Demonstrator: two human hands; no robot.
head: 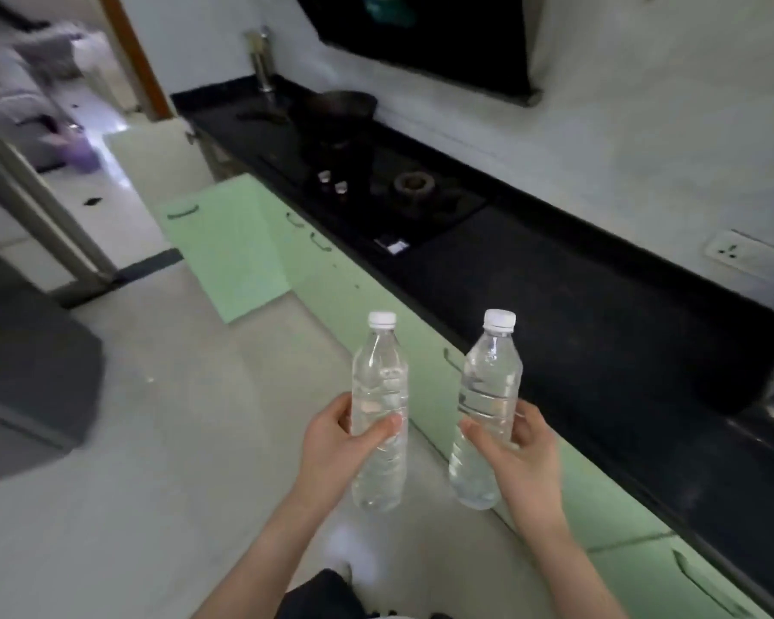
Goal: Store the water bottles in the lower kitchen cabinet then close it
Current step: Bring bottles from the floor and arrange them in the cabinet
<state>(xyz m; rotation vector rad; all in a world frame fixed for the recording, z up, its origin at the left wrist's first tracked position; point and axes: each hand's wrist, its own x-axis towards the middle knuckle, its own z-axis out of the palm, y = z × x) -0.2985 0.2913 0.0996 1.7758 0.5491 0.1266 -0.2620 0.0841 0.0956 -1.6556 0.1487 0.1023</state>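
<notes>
Low in the middle of the frame, the left hand (331, 444) is wrapped round a clear water bottle (380, 386), held upright. The right hand (517, 457) grips a second bottle (488, 386), leaning slightly. Up and left of them, a green cabinet door (233, 247) stands swung open under the black counter (577, 306).

Head-worn wide view, forward and down along countertop (577, 314)
</notes>
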